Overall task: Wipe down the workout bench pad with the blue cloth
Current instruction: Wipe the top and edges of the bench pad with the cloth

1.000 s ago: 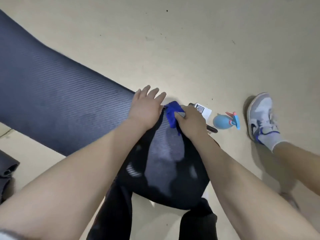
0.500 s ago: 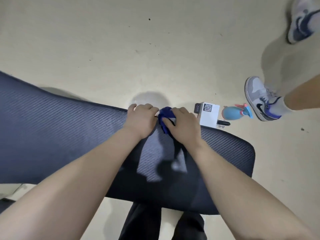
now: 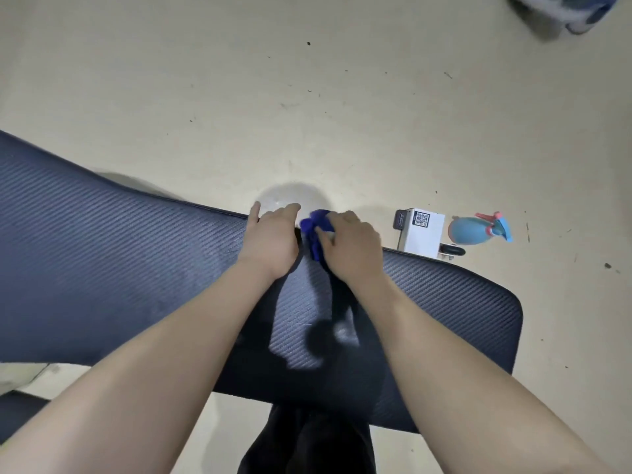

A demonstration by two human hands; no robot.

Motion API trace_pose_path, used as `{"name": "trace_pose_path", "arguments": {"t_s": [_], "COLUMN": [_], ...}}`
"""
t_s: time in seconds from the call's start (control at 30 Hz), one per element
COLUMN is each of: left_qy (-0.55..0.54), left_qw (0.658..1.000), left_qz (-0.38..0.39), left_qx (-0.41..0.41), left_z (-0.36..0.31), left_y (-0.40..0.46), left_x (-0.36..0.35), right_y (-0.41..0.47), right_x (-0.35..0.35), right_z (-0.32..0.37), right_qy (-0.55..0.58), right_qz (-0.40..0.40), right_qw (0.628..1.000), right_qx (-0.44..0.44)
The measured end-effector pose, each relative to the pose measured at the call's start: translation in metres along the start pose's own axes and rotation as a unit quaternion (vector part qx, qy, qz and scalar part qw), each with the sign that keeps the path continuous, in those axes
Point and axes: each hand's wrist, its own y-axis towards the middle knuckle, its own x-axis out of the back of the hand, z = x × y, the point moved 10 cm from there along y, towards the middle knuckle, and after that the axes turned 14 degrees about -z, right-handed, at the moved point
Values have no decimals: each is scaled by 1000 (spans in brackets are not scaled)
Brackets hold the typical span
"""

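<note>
The dark, ribbed bench pad [image 3: 119, 268] runs across the view from left to right. A bunched blue cloth [image 3: 316, 230] sits at the pad's far edge, near the middle. My right hand [image 3: 349, 248] grips the cloth and presses it onto the pad. Just left of it, my left hand [image 3: 273, 241] rests on the far edge of the pad, its fingers curled over the rim. Most of the cloth is hidden under my right hand.
A white box with a QR code [image 3: 422, 232] and a light blue spray bottle [image 3: 477, 227] lie on the beige floor beyond the pad's right part. A blurred shoe [image 3: 567, 12] shows at the top right. Dark trouser legs [image 3: 307, 439] stand below the pad.
The view has swung so the pad now lies level across the frame. Both hands stay together at the far edge with the cloth. The other person's shoe has moved away to the top right.
</note>
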Motion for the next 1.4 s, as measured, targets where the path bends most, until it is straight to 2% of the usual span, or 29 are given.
{"name": "trace_pose_path", "arguments": {"t_s": [0.1,0.17,0.3,0.4,0.53,0.6,0.7,0.83,0.93,1.07,1.13,1.2,1.27,1.33,1.37,1.4], "left_qy": [-21,4,93,150,193,189,161,136,131,106,31,-48,-75,-107,-140,-157], "left_qw": [1000,1000,995,988,980,981,985,985,984,983,989,988,987,980,975,973], "left_qz": [7,7,22,19,39,45,57,103,119,139,141,145,133,121,107,89], "left_qx": [-13,-20,4,8,-11,-3,8,2,-22,-48,-22,1,-44,-117,-137,-143], "left_z": [4,12,39,57,78,94,111,118,118,122,131,143,145,142,142,147], "left_y": [1,4,9,14,12,12,14,20,25,33,39,42,47,55,61,69], "left_x": [7,11,18,29,35,41,46,42,43,47,52,58,67,77,83,89], "right_y": [1,-1,-1,11,27,32,32,31,34,43,46,49,50,59,63,66], "right_x": [-3,2,9,-4,-32,-39,-42,-28,-30,-48,-54,-59,-55,-43,-42,-41], "right_z": [3,-26,-62,-21,77,104,84,24,37,125,150,148,141,152,162,172], "right_qy": [19,19,-57,-15,57,89,80,-3,-39,51,75,143,271,404,448,460], "right_qz": [49,82,120,119,96,100,153,183,184,131,131,160,185,177,186,199], "right_qw": [998,996,990,992,993,990,983,983,982,990,988,977,941,884,857,847], "right_qx": [22,-3,-52,-49,29,54,65,-10,-25,10,19,-11,-89,-156,-176,-175]}}
